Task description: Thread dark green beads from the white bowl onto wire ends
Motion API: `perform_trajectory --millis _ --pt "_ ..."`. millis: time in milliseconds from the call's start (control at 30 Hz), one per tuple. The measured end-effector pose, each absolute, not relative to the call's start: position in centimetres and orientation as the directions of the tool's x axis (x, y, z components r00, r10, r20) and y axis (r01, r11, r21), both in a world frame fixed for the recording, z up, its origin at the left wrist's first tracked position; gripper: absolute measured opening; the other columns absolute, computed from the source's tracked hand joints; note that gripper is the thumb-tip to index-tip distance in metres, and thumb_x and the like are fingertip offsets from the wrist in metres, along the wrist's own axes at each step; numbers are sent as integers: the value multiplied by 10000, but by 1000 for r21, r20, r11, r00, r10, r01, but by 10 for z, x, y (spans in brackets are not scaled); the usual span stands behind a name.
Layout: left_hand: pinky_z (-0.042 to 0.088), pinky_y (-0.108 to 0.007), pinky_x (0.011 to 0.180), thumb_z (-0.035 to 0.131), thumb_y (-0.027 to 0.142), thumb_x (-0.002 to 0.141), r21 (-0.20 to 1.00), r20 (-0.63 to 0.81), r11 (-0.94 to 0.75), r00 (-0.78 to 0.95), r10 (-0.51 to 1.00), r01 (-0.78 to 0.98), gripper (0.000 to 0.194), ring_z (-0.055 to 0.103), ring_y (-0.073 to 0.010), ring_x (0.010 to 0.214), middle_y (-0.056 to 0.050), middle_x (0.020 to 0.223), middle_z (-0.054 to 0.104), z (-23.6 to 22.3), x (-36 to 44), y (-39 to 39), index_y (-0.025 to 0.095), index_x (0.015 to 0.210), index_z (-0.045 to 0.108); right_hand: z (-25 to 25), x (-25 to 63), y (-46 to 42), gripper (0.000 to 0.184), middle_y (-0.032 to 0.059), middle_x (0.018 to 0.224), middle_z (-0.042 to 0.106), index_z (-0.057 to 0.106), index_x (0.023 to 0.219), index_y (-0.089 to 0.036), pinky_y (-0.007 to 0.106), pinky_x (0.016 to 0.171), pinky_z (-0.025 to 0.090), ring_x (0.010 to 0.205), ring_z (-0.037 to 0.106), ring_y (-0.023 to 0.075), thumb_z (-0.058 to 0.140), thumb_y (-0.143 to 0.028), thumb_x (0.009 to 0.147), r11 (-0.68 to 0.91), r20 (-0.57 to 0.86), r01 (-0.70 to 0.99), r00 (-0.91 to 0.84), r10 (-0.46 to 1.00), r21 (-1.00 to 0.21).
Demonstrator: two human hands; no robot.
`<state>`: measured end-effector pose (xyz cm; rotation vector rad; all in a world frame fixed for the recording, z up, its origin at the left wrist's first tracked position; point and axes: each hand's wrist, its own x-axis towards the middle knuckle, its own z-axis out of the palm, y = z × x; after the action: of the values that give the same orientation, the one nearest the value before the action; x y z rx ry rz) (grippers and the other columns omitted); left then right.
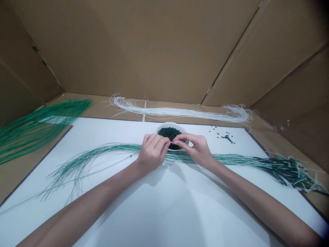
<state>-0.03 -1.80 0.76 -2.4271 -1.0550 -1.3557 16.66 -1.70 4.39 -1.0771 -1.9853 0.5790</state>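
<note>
Strand tip (pixel 171 142), thin and bright, sits in a narrow pinch where the left hand (pixel 151 153) and right hand (pixel 192 148) meet above a white bowl (pixel 170 124). The left grip closes thumb and fingertips on the strand. The right grip is just as narrow, its fingertips (pixel 177 142) touching the left hand's at the tip, though whether they hold the strand or a bead is too small to tell. The tip lies directly over the bowl's heap of dark green beads (pixel 169 133), not touching them as far as the view shows.

From the left grip the strand runs down and left, with one dark bead (pixel 131 155) threaded on it, well clear of the hands. Under both wrists, a long band of green-and-white strands (pixel 231 159) crosses the white board (pixel 108 209), thickening to the right. A few loose beads (pixel 224 136) lie on the board to the right of the bowl. Behind it, a white bundle (pixel 177 111) lies on cardboard (pixel 102 106), and a green bundle (pixel 38 128) lies at far left.
</note>
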Motion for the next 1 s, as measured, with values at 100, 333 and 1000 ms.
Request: perform_trajectory --millis 100,333,1000 --pt "321 -295 670 470 137 793 190 791 -738 344 506 647 54 491 -133 693 -25 745 593 8 -1 -18 155 841 487 43 167 -17 143 23 747 655 628 741 -193 247 615 468 677 590 141 537 -301 765 524 414 487 -322 851 -699" --pt "322 -296 668 470 140 790 186 785 -737 353 509 650 56 493 -133 684 -24 736 588 7 -1 -18 155 836 497 41 166 -17 141 24 742 650 626 744 -191 243 596 461 661 582 134 533 -294 769 558 448 480 -334 830 -677" --pt "333 -281 659 477 131 787 164 815 -757 345 466 633 57 498 -124 674 -16 722 587 7 0 -18 156 838 478 45 163 -16 130 25 744 661 635 765 -162 216 566 463 646 581 119 609 -270 698 410 307 376 -304 902 -831"
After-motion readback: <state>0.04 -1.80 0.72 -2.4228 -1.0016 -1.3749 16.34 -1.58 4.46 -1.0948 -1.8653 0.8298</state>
